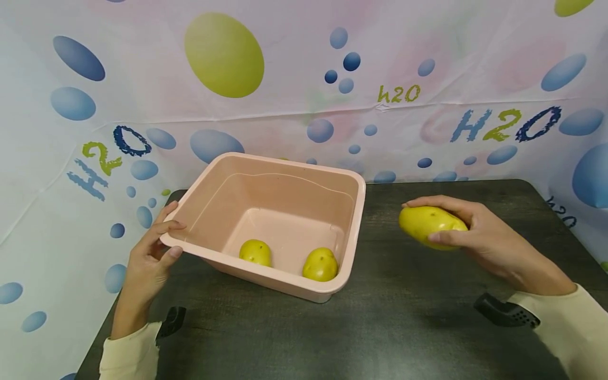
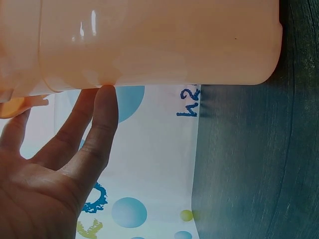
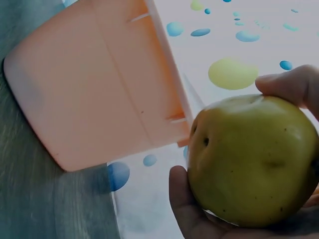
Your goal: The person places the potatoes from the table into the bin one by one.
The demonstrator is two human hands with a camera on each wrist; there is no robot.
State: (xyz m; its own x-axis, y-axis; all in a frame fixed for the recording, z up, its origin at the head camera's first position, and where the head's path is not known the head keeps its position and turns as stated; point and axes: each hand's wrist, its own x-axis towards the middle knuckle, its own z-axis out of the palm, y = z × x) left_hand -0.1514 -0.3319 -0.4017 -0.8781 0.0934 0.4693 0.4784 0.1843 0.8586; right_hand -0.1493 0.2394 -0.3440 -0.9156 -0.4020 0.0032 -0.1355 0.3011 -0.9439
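A pale pink plastic basin (image 1: 280, 184) stands on the dark table, its inside facing me. Two yellow potatoes (image 1: 321, 265) lie in it, near the front wall. At the basin's left front corner my left hand (image 1: 144, 264) grips the rim between thumb and fingers; in the left wrist view, fingertips touch the basin's outer wall (image 2: 164, 45). To the right of the basin, my right hand (image 1: 489, 232) holds another yellow potato (image 1: 423, 224) above the table, thumb on the near side and fingers over the far side. The right wrist view shows small dark pits on this held potato (image 3: 249, 164).
The dark wood-grain table (image 1: 380, 327) extends around the basin and below both hands. A white backdrop (image 1: 294, 63) printed with blue and green dots and "H2O" lettering hangs behind the table and along its left side. Black straps (image 1: 505, 311) are worn on both wrists.
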